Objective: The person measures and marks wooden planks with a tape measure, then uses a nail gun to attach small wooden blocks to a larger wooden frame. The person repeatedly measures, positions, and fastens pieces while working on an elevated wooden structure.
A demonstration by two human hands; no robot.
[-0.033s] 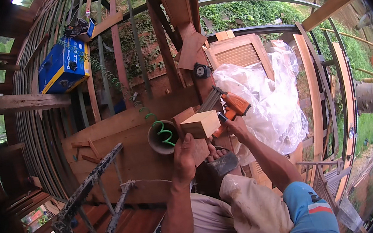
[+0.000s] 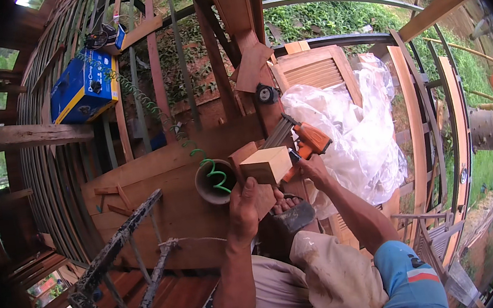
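A pale, box-shaped wooden block (image 2: pixel 267 165) is gripped in my left hand (image 2: pixel 244 209), with the thumb pressed on its near side. Reddish wood (image 2: pixel 265 201) shows beneath the block, beside the fingers. My right hand (image 2: pixel 313 170) is closed at the block's right end. From its fingers a small blue-and-silver tool (image 2: pixel 294 155) points to the block; its exact kind is unclear. Just beyond that hand lies an orange nail gun (image 2: pixel 312 138), its grey magazine slanting away to the left. The block and hand partly cover the gun.
A green coiled air hose (image 2: pixel 198 154) dips into a round container (image 2: pixel 199 186) on the brown boards. A tape measure (image 2: pixel 266 93) sits on the beam, near clear plastic sheeting (image 2: pixel 346 134) and a louvred wooden panel (image 2: pixel 315 68). A paint-spattered metal frame (image 2: pixel 118 245) stands at left, below a blue box (image 2: pixel 84 85).
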